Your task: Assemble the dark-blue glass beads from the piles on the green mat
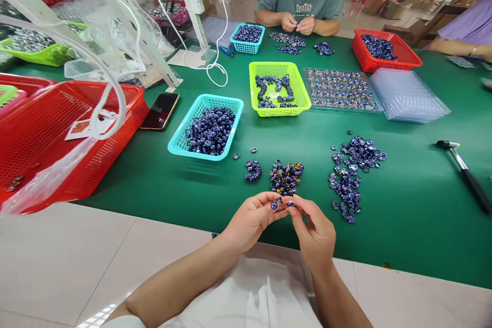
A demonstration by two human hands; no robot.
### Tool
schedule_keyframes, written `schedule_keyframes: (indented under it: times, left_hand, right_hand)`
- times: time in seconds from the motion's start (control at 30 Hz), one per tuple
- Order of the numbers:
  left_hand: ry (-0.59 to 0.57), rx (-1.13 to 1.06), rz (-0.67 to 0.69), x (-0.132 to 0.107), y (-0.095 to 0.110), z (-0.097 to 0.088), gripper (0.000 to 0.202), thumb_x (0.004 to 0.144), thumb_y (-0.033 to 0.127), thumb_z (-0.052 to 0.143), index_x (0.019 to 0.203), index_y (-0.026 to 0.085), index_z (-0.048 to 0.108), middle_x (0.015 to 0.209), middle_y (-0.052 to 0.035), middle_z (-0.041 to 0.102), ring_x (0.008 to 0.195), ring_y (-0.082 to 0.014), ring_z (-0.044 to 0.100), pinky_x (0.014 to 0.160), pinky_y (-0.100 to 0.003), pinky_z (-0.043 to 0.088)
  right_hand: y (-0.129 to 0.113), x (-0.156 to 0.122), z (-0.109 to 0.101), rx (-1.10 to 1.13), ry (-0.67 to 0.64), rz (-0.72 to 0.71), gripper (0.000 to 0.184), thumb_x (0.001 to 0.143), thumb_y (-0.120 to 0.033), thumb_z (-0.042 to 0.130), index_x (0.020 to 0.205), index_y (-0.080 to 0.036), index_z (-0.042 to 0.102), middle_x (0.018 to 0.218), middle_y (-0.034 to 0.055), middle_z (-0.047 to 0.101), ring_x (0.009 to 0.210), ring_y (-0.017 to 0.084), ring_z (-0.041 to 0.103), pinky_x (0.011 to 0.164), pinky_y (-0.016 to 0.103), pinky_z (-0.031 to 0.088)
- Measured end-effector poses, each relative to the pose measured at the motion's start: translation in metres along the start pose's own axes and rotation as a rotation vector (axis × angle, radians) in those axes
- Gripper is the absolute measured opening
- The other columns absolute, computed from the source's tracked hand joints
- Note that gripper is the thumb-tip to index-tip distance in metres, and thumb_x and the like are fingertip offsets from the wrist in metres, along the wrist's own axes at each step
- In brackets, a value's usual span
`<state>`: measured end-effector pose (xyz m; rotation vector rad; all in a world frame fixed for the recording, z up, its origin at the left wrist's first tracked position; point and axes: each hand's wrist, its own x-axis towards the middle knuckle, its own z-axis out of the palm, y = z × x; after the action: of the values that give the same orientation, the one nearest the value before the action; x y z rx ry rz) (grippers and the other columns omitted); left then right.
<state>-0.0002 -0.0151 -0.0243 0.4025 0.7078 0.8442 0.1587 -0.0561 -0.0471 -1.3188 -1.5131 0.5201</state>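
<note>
My left hand [249, 220] pinches a small dark-blue shiny piece with a round end and some yellow [274, 205]. Close beside it, the fingertips of my right hand [317, 233] are closed on a flat dark-blue disc [291, 204]. Both hands meet just over the table's near edge. Right beyond the fingers lies a heap of dark-blue and yellow pieces [286, 177], with a curved row of dark-blue discs [252, 170] to its left. Loose dark-blue discs [348, 189] form a pile on the right. Exact kinds are too small to make out.
On the green table [403, 205] stand a blue basket [177, 146], a lime basket [302, 100], a red basket [126, 138] and a phone [160, 111]. Clear trays [409, 95] lie behind; a black-handled hammer [467, 171] lies right. Opposite, a person [303, 5] handles small pieces.
</note>
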Motion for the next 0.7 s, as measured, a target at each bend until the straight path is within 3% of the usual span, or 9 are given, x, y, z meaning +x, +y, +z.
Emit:
schedule_keyframes:
  times: [0.13, 0.3, 0.4, 0.53, 0.7]
  left_hand:
    - [0.005, -0.055, 0.004, -0.004, 0.002, 0.006, 0.02, 0.077, 0.024, 0.082, 0.089, 0.013, 0.071, 0.094, -0.0067, 0.074, 0.092, -0.017, 0.069, 0.101, -0.038, 0.05]
    - [0.034, 0.011, 0.045, -0.004, 0.003, 0.001, 0.022, 0.077, 0.027, 0.082, 0.089, 0.013, 0.07, 0.095, -0.0085, 0.075, 0.096, -0.0194, 0.07, 0.102, -0.04, 0.05]
    - [0.051, 0.088, 0.065, -0.003, 0.004, -0.004, 0.025, 0.078, 0.03, 0.081, 0.091, 0.013, 0.069, 0.099, -0.0108, 0.076, 0.099, -0.0225, 0.07, 0.102, -0.042, 0.049]
    - [0.073, 0.168, 0.06, -0.002, 0.003, -0.01, 0.028, 0.078, 0.031, 0.081, 0.094, 0.012, 0.069, 0.098, -0.011, 0.076, 0.093, -0.0226, 0.072, 0.099, -0.043, 0.051]
    - [0.064, 0.115, 0.033, -0.003, 0.004, -0.011, 0.023, 0.078, 0.027, 0.08, 0.093, 0.012, 0.071, 0.093, -0.0089, 0.076, 0.089, -0.0204, 0.072, 0.093, -0.039, 0.054]
  right_hand:
    - [0.0, -0.004, 0.017, -0.008, 0.063, -0.097, 0.038, 0.091, -0.008, 0.057, 0.121, -0.03, 0.066, 0.106, 0.0061, 0.072, 0.097, 0.023, 0.068, 0.08, 0.041, 0.059]
    - [0.005, -0.002, 0.016, -0.183, 0.078, -0.168, 0.037, 0.09, -0.008, 0.06, 0.119, -0.03, 0.066, 0.104, 0.0073, 0.066, 0.094, 0.021, 0.065, 0.076, 0.038, 0.058]
    - [0.007, 0.002, 0.012, -0.251, 0.023, -0.235, 0.034, 0.088, -0.009, 0.061, 0.116, -0.027, 0.065, 0.094, 0.0064, 0.067, 0.086, 0.02, 0.065, 0.072, 0.037, 0.057]
    - [0.009, 0.005, 0.009, -0.271, -0.065, -0.309, 0.039, 0.087, -0.006, 0.059, 0.121, -0.026, 0.061, 0.096, 0.0068, 0.07, 0.085, 0.02, 0.065, 0.072, 0.036, 0.058]
    - [0.007, 0.003, 0.009, -0.292, -0.094, -0.27, 0.042, 0.086, -0.005, 0.059, 0.121, -0.027, 0.062, 0.094, 0.006, 0.068, 0.083, 0.019, 0.064, 0.069, 0.034, 0.056]
